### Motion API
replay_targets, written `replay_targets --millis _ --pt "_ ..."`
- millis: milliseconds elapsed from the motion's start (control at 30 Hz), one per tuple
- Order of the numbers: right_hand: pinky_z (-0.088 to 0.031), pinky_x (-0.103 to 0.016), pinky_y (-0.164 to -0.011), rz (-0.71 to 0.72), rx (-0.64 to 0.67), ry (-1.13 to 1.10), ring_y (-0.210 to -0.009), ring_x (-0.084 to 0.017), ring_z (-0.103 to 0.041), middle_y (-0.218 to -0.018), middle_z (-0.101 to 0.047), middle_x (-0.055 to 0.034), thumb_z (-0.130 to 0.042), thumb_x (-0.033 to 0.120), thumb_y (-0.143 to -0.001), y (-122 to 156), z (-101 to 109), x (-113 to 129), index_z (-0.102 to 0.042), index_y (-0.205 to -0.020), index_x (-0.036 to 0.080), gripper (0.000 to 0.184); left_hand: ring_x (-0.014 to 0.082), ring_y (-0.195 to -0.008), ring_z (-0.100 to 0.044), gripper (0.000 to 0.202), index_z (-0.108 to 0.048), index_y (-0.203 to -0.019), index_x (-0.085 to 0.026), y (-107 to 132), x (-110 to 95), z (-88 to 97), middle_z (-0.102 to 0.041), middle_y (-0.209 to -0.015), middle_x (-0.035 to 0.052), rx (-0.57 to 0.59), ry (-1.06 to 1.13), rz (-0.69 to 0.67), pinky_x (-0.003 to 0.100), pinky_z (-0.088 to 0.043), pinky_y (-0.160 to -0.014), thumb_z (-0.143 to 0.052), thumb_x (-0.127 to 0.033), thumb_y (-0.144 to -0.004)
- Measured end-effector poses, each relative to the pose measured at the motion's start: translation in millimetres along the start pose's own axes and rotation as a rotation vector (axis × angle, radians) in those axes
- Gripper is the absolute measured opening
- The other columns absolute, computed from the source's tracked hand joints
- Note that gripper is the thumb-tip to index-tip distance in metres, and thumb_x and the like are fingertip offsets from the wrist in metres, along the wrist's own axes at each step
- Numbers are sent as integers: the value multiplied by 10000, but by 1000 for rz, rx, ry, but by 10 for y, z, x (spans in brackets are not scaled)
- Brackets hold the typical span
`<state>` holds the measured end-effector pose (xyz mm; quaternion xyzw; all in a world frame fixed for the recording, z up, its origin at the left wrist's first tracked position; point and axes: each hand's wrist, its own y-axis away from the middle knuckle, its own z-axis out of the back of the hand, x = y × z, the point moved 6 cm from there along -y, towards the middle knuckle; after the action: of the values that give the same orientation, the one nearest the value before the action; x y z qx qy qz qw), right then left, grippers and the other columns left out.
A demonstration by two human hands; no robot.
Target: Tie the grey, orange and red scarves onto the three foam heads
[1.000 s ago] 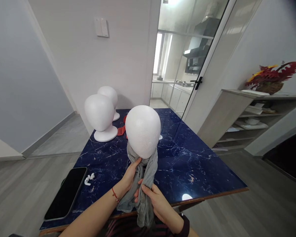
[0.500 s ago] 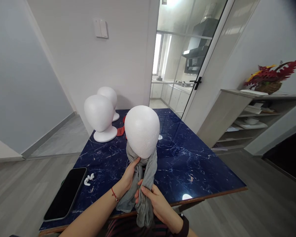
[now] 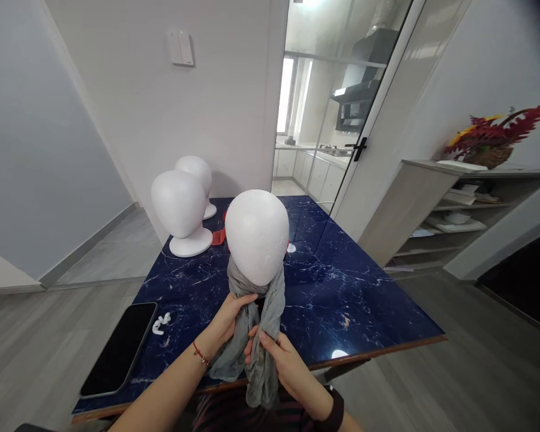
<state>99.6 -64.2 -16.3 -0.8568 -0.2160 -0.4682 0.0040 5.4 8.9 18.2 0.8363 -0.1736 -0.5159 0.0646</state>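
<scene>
A white foam mannequin head (image 3: 257, 234) stands upright near the table's front edge. Around its neck goes a grey scarf (image 3: 274, 300), whose two ends hang down in front, one past the table edge. My left hand (image 3: 229, 313) grips the scarf's left side just below the head's chin, thumb on top. Lower down, my right hand (image 3: 281, 357) is closed on the hanging right end, thumb in front and fingertips showing between the two ends. Some of the left fingers are hidden behind the cloth.
Two more white mannequin heads, a nearer one (image 3: 180, 207) and a farther one (image 3: 197, 174), stand at the back left. Red cloth (image 3: 218, 236) lies behind the front head. A phone (image 3: 120, 349) and white earbuds (image 3: 161, 324) rest on the blue marbled table (image 3: 342, 282).
My left hand has shifted slightly down and left along the scarf, opening a dark gap under the chin. The right hand keeps its hold. The view has moved slightly.
</scene>
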Motion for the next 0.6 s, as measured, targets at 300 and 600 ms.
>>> replay_targets --millis 300,600 --pt "-442 -289 -743 180 -157 441 -785 -182 -564 -813 -633 -49 -511 584 -825 55 125 361 -689 -871 167 456 256 -880 -613 282 -644 -852 -135 209 -10 370 -662 -914 95 -206 -691 -173 374 -453 -828 -701 -273 -613" --pt "-401 -258 -617 168 -191 477 -624 -149 -498 -645 -553 -11 -468 630 -826 7 244 382 -681 -943 160 529 216 -721 -628 251 -649 -832 -153 366 -33 365 -687 -760 51 -258 -392 -119 303 -478 -709 -714 -330 -666"
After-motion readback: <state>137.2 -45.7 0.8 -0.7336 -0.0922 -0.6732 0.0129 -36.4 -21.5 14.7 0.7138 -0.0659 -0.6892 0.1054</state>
